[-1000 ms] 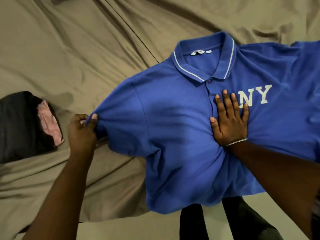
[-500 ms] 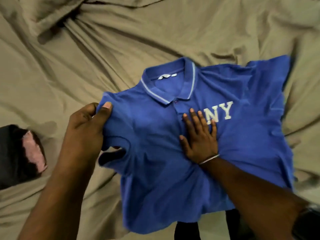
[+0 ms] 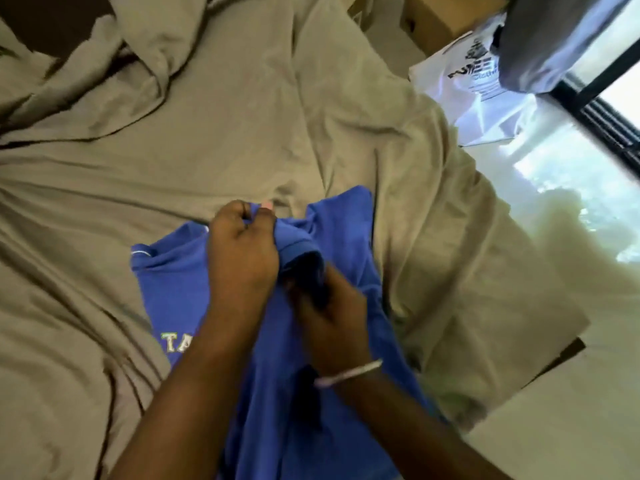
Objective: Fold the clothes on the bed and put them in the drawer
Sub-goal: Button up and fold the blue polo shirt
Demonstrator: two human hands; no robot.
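Blue polo [image 3: 173,292], lettering "TA" legible; left hand [image 3: 242,258] pinches its sleeve; right hand [image 3: 332,323] lies on it, grip unclear.

One head-worn wide-angle view, looking steeply down over the bed from its near edge.

The camera sits close above the person's two forearms, which enter from the bottom of the frame and fill the near middle; the left hand [image 3: 242,258] and right hand [image 3: 332,320] meet over a blue shirt [image 3: 173,296] just below centre. The view faces away from the person across the rumpled tan sheet [image 3: 242,126], which stretches to the far left. It is turned somewhat rightward, so the bed's right edge, bright floor [image 3: 571,202] and a dark window frame [image 3: 609,116] show at the far right. Only one view exists, so no overlap.
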